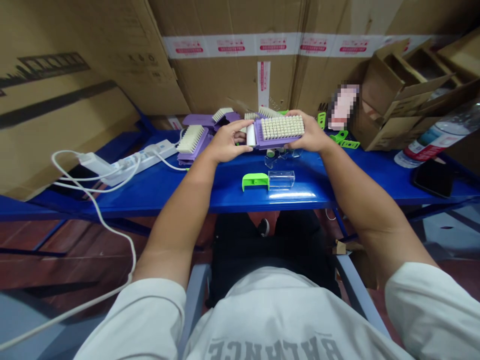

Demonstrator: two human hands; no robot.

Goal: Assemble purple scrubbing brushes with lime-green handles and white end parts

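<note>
Aloft, left hand (227,142), right hand (308,132) around purple brush (281,131)

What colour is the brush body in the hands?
The brush body is light purple, shown best in the head view.

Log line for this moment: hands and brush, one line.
left hand: holding purple bristle brush | right hand: holding same brush | nearby: green plastic cap, clear plastic case

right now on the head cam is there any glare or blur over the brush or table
Head view: glare streak on the blue table near its edge; pixelated patch at upper right; purple brush looks sharp; wide lens bends the edges.
</note>
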